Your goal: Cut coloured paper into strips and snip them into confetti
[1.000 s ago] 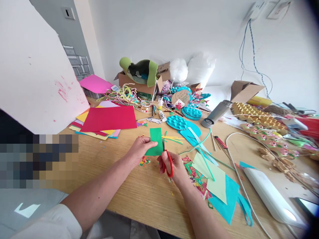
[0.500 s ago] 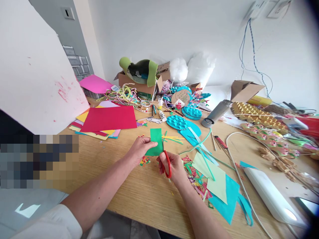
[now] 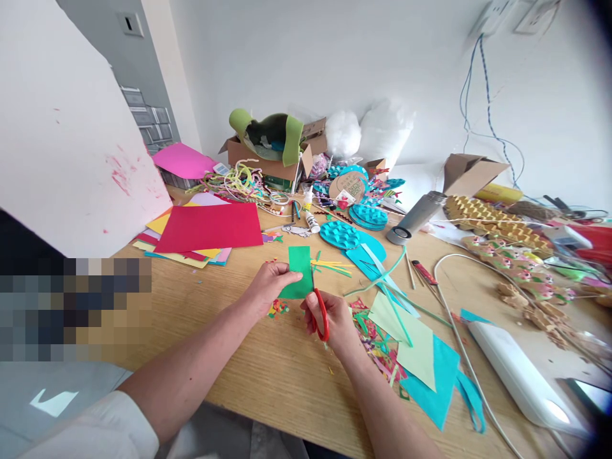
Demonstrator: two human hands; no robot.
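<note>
Between thumb and fingers, my left hand (image 3: 275,284) pinches a green piece of paper (image 3: 299,262) above the table. My right hand (image 3: 331,317) is closed around the red handles of a pair of scissors (image 3: 324,315). The scissors' blades point away from me and lie along the paper's right edge; whether they touch it I cannot tell. Behind the paper, thin yellow and green strips (image 3: 332,265) rest on the table. Small colourful paper bits (image 3: 277,308) lie below my left hand.
Red sheets (image 3: 210,228) top a stack of coloured paper at left. Paper scraps, a pale green sheet (image 3: 421,347) and blue sheets (image 3: 442,382) lie right of my right arm. A grey bottle (image 3: 417,218), a white cable and a white lamp-like device (image 3: 521,376) are further right.
</note>
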